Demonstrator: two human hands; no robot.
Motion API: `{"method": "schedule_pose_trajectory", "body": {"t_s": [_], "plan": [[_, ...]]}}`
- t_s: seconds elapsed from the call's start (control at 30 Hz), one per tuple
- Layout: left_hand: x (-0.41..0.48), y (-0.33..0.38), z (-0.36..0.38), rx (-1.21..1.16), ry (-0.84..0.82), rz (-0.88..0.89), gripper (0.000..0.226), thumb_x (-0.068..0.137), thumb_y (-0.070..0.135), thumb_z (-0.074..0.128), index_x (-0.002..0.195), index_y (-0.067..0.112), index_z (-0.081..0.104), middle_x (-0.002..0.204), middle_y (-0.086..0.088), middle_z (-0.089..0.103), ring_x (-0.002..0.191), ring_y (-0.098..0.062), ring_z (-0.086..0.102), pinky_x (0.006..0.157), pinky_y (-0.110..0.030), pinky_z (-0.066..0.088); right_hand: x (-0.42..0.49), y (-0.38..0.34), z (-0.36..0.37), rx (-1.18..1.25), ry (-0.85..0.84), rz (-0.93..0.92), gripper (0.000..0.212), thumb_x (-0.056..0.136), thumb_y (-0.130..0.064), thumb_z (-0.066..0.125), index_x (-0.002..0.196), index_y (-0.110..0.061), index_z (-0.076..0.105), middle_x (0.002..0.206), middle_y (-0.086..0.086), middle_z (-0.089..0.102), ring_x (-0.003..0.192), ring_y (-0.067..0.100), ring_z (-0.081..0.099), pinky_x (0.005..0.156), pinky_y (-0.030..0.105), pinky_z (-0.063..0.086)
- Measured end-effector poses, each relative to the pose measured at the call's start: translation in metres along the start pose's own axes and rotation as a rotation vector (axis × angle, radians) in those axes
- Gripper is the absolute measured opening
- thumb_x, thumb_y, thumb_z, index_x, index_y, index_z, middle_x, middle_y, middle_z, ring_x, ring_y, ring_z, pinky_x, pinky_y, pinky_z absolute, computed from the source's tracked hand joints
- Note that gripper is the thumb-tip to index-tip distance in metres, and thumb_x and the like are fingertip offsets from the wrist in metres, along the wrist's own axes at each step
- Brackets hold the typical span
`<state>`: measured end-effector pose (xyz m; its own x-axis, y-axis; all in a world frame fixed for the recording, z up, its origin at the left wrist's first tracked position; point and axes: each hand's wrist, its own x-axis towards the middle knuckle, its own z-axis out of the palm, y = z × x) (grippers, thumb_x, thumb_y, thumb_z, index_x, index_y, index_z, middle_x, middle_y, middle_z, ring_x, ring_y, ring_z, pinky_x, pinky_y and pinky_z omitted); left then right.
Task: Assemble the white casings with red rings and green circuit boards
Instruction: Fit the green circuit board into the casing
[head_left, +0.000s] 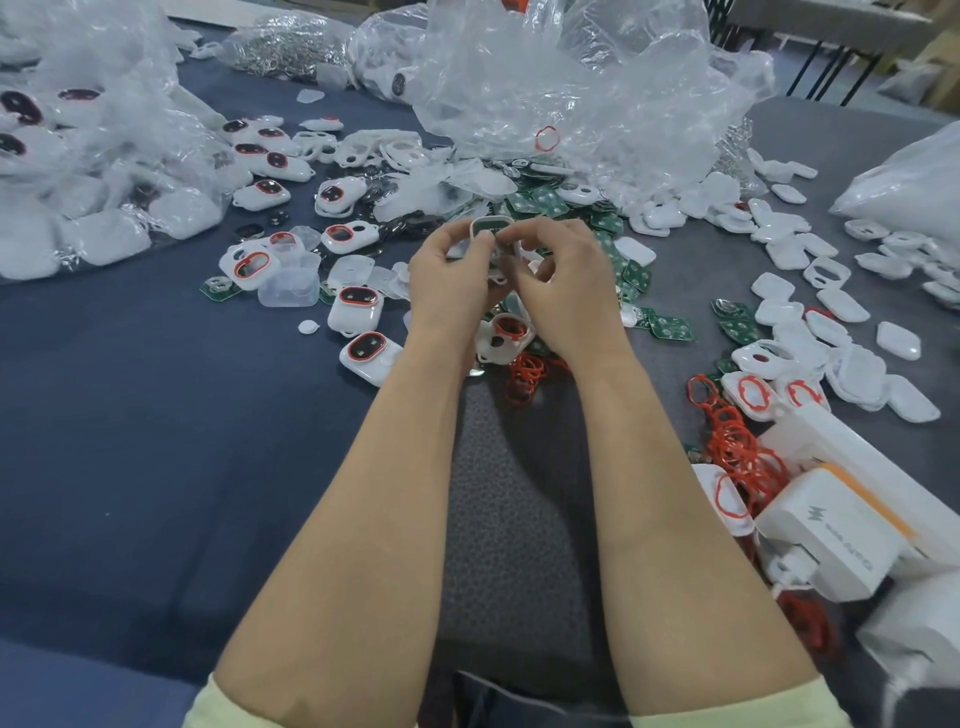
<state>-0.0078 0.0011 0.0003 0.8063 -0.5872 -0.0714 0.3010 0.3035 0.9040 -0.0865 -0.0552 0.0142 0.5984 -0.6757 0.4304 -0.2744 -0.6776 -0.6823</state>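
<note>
Far left of the held white casing (492, 220), a clear plastic bag (78, 182); nearer left, two finished casings (354, 307). Left hand (452, 270) and right hand (561, 275) both pinch that one casing, green board (491, 228) inside, above the worktop (156, 415). Red rings (524, 371) just nearer; white charger (831, 530) far right.

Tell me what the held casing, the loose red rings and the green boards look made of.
The casing: moulded plastic, probably; white, smooth, faint sheen. The red rings: likely rubber or silicone; thin, matte, lying limp and tangled. The green boards: rigid flat circuit laminate, it seems; glossy green with pale pads.
</note>
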Motion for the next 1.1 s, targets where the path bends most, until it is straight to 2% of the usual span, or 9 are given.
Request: {"method": "schedule_pose_trajectory", "body": {"t_s": [0.13,0.33,0.43,0.63,0.7,0.77,0.87,0.97,1.1], "plan": [[-0.001,-0.001,0.0,0.012,-0.021,0.025,0.017,0.094,0.0,0.053,0.101,0.015,0.055,0.078,-0.003,0.065,0.074,-0.017,0.064,0.069,-0.029,0.057,0.0,0.002,0.001,0.008,0.002,-0.001,0.018,0.088,-0.016,0.062,0.103,-0.023,0.068,0.102,0.003,0.055,0.067,-0.001,0.043,0.073,0.016,0.037],[-0.001,-0.001,0.0,0.02,-0.025,0.026,0.021,0.093,-0.003,0.052,0.11,0.01,0.054,0.083,-0.006,0.066,0.078,-0.019,0.066,0.073,-0.031,0.058,0.0,0.003,0.001,0.01,-0.002,0.001,0.018,0.087,-0.015,0.062,0.102,-0.023,0.068,0.101,0.003,0.056,0.072,0.006,0.048,0.075,0.017,0.041],[-0.001,-0.002,0.0,0.027,-0.029,0.02,0.021,0.092,-0.002,0.055,0.106,0.014,0.055,0.085,-0.008,0.066,0.081,-0.02,0.066,0.076,-0.032,0.057,0.0,0.003,0.001,0.016,-0.004,0.009,0.017,0.088,-0.015,0.061,0.102,-0.023,0.068,0.102,0.003,0.057,0.076,0.008,0.05,0.079,0.019,0.043],[-0.002,-0.002,-0.001,0.057,-0.004,0.064,0.022,0.09,-0.003,0.059,0.094,0.018,0.055,0.074,-0.007,0.066,0.068,-0.018,0.065,0.069,-0.032,0.057,-0.001,0.0,0.0,0.059,-0.037,0.031,0.02,0.088,-0.012,0.059,0.102,-0.022,0.068,0.106,0.005,0.059,0.091,0.01,0.058,0.083,0.021,0.046],[-0.002,-0.002,-0.001,0.092,0.027,0.092,0.026,0.088,-0.005,0.058,0.089,0.021,0.054,0.079,-0.01,0.067,0.071,-0.021,0.066,0.07,-0.034,0.058,0.001,-0.002,-0.003,0.107,-0.033,0.058,0.02,0.089,-0.011,0.057,0.101,-0.022,0.068,0.104,0.002,0.063,0.081,0.009,0.058,0.077,0.019,0.047],[-0.002,-0.002,-0.002,0.1,0.058,0.108,0.027,0.088,-0.005,0.057,0.087,0.022,0.054,0.092,-0.016,0.066,0.081,-0.028,0.067,0.076,-0.038,0.058,0.004,0.0,-0.014,0.141,0.103,0.114,0.021,0.09,-0.009,0.053,0.099,-0.021,0.068,0.093,-0.003,0.066,0.07,0.003,0.055,0.068,0.011,0.043],[-0.001,0.0,-0.003,0.063,0.083,0.089,0.025,0.089,-0.004,0.056,0.089,0.021,0.053,0.09,-0.008,0.065,0.078,-0.025,0.067,0.066,-0.03,0.058,0.008,0.012,-0.036,0.053,0.333,0.315,0.024,0.089,-0.008,0.048,0.099,-0.018,0.068,0.095,-0.001,0.067,0.09,0.01,0.061,0.076,0.018,0.044],[-0.001,0.001,-0.001,-0.028,0.091,0.031,0.02,0.091,-0.004,0.055,0.098,0.015,0.052,0.088,0.0,0.063,0.077,-0.02,0.067,0.063,-0.023,0.055,0.006,0.025,-0.043,-0.154,0.183,0.46,0.02,0.087,-0.014,0.055,0.102,-0.016,0.068,0.103,0.003,0.068,0.101,0.019,0.061,0.077,0.024,0.043],[0.0,0.002,-0.001,-0.037,0.094,0.015,0.018,0.093,-0.001,0.054,0.106,0.01,0.052,0.105,-0.009,0.063,0.088,-0.026,0.069,0.065,-0.023,0.056,0.003,0.02,-0.034,-0.184,-0.042,0.405,0.034,0.082,-0.036,0.068,0.107,-0.013,0.07,0.109,0.006,0.068,0.106,0.023,0.06,0.093,0.036,0.048]]}}
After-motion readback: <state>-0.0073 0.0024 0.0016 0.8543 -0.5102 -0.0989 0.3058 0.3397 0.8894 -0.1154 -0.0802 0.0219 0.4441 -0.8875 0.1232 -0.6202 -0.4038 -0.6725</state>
